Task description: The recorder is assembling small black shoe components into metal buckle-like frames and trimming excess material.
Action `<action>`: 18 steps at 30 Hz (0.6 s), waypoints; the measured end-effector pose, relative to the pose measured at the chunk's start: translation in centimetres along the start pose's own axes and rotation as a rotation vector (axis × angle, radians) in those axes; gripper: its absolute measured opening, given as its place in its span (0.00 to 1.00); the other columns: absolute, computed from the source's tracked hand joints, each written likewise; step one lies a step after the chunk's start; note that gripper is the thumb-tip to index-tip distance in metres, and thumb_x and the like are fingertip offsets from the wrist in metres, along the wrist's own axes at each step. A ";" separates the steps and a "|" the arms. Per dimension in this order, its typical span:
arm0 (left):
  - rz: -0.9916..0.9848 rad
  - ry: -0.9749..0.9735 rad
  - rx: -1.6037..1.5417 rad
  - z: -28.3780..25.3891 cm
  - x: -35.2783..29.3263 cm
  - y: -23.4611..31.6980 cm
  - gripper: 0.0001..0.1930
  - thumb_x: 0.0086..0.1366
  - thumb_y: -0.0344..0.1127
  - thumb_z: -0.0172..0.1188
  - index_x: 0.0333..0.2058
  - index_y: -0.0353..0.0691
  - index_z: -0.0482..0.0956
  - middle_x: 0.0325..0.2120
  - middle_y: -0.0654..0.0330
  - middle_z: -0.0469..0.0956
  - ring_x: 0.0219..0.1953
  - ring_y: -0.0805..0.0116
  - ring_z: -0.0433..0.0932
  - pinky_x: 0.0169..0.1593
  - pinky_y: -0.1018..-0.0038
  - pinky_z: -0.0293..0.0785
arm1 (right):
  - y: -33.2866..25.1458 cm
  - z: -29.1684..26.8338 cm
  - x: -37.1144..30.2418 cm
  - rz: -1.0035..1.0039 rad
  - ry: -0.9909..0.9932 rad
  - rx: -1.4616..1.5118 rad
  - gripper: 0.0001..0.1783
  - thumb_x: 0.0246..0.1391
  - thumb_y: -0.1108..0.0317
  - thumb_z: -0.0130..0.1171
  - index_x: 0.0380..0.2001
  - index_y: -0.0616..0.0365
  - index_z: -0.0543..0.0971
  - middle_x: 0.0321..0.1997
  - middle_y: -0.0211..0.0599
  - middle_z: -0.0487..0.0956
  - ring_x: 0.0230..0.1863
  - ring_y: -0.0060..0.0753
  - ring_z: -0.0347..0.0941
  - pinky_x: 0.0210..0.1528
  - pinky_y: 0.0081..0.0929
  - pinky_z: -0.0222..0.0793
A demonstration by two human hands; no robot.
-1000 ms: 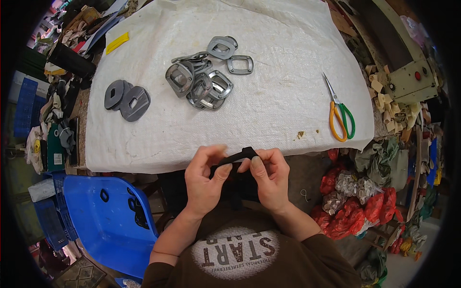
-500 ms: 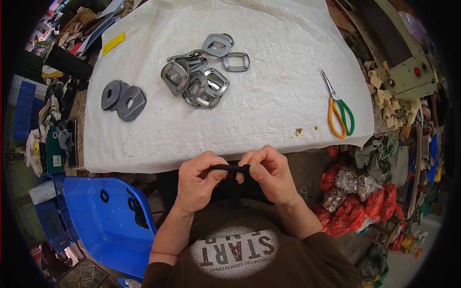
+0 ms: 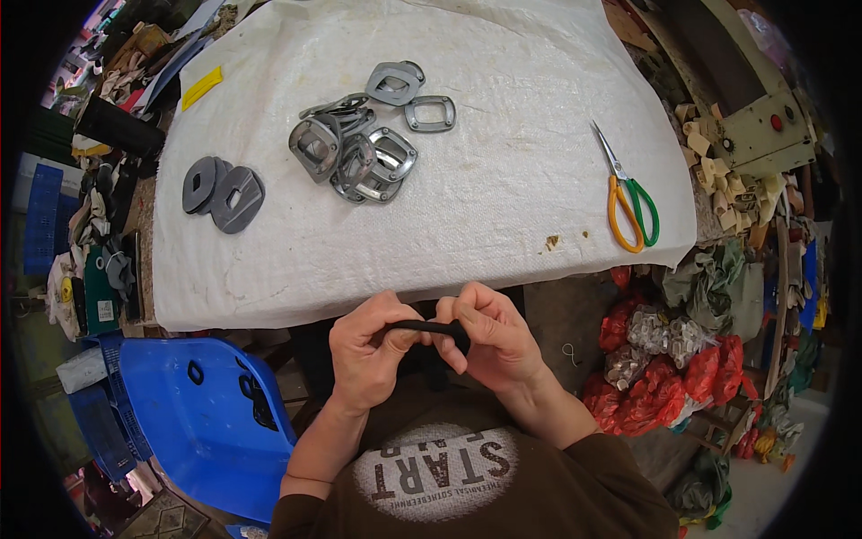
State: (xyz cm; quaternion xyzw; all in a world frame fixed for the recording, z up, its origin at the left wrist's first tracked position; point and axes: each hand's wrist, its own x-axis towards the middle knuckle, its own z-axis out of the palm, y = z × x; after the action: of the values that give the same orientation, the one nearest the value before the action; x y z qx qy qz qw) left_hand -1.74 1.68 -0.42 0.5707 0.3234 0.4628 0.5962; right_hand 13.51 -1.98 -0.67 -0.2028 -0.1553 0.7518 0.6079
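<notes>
Black strap (image 3: pixel 429 327) between two hands — left (image 3: pixel 366 355), right (image 3: pixel 494 337).

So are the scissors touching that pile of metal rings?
Apart. The head view shows the scissors lying near the table's right edge, with a wide stretch of bare white cloth between them and the metal rings.

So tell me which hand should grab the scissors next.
Probably right: the scissors lie on the table's right side, nearer the right hand. Both it and the left hand pinch the black strip.

Left hand (image 3: pixel 366 355) and right hand (image 3: pixel 496 340) meet — fingers curled, pinching together.
</notes>
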 end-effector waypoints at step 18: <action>0.408 -0.042 0.652 -0.8 0.9 1.7 0.09 0.43 0.24 0.63 0.27 0.34 0.76 0.16 0.61 0.67 0.18 0.67 0.65 0.20 0.77 0.60 | -4.8 0.6 1.0 -0.339 -0.301 -1.371 0.08 0.45 0.72 0.57 0.30 0.61 0.71 0.38 0.38 0.72 0.42 0.38 0.66 0.43 0.31 0.62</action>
State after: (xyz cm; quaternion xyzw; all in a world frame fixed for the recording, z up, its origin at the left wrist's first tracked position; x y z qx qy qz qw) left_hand -2.49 2.69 1.26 0.7922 0.3212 0.4331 0.2857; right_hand 17.11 0.07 2.03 -0.4059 -0.7035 0.4004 0.4243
